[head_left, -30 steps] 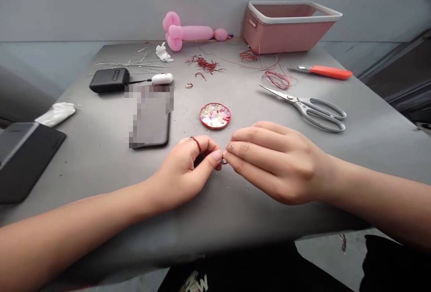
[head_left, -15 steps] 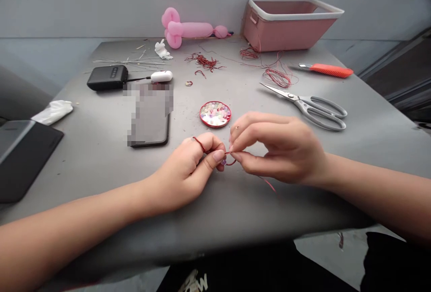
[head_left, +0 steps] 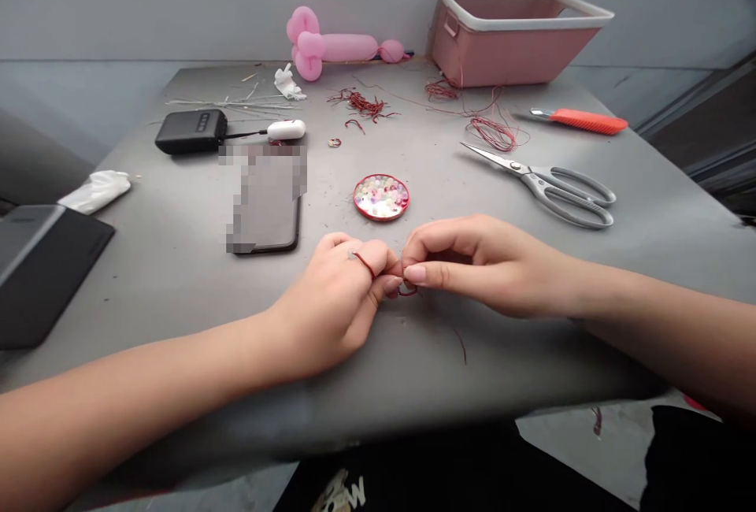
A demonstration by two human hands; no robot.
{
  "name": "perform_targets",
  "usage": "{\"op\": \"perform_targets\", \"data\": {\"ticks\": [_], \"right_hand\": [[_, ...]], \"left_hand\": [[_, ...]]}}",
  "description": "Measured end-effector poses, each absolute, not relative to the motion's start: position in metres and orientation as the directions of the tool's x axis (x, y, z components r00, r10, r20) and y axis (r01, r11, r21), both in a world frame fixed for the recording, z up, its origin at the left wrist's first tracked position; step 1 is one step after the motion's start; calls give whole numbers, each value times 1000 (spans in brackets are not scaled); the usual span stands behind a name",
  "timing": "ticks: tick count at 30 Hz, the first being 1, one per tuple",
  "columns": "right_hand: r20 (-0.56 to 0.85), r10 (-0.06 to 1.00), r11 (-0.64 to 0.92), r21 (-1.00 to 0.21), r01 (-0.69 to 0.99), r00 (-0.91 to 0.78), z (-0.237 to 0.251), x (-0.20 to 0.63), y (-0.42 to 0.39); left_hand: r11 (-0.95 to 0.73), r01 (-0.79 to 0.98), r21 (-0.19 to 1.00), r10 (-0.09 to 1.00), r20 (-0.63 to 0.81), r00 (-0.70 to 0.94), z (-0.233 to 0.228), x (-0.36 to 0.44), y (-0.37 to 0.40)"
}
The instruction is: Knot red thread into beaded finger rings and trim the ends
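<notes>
Thin red cord (head_left: 407, 289): pinched between thumb and forefinger of left hand (head_left: 342, 299) and right hand (head_left: 478, 264), fingertips meeting just above the grey table (head_left: 177, 276); one turn wraps a left finger, apparently for tension. Round red dish of pastel beads (head_left: 381, 197): just beyond, within reach. Steel scissors (head_left: 546, 185): farther right.

A grey bench (head_left: 177, 276) is strewn with things: a phone (head_left: 264, 201), a bead dish (head_left: 381, 197), scissors (head_left: 546, 181), an orange-handled tool (head_left: 576, 120), red thread coils (head_left: 493, 132), a pink bin (head_left: 511, 35), a balloon (head_left: 336, 47), a power bank (head_left: 190, 131) and a tissue (head_left: 94, 191).
</notes>
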State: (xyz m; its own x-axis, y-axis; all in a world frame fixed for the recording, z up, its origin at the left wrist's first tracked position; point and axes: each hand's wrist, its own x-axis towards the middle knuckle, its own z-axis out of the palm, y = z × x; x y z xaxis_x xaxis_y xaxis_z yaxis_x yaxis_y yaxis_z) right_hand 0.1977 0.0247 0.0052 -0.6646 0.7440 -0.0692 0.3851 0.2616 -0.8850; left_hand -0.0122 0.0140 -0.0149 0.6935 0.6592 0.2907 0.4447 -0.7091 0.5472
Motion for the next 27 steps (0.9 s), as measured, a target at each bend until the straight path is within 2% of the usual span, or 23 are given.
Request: {"op": "perform_targets", "data": {"ticks": [3, 5, 7, 10, 13, 17, 23, 27], "right_hand": [[-266, 713, -102, -955, 279, -649, 3, 195, 29], [-309, 708, -229, -951, 207, -634, 0, 195, 30], [-318, 720, -285, -946, 155, -616, -3, 195, 30], [-326, 742, -310, -942, 132, -586, -5, 195, 29], [-306, 832, -267, -952, 149, -463, -5, 193, 25], [-246, 915, -207, -966, 152, -321, -2, 187, 17], [-261, 896, -211, -962, 172, -359, -2, 188, 11], [-246, 892, -196, -967, 165, -379, -2, 189, 11]], "left_hand": [[-754, 439, 488, 632, 358, 687, -17, -13, 13], [-762, 430, 484, 627, 385, 677, -17, -14, 14], [-754, 429, 499, 636, 390, 666, -16, -14, 14], [-721, 450, 526, 677, 396, 621, -13, -14, 16], [-682, 464, 566, 726, 450, 519, -10, -13, 14], [-695, 435, 572, 712, 462, 529, -7, -13, 9], [-697, 527, 486, 717, 466, 519, -9, -13, 8], [-660, 526, 536, 750, 424, 508, -6, -14, 11]]}}
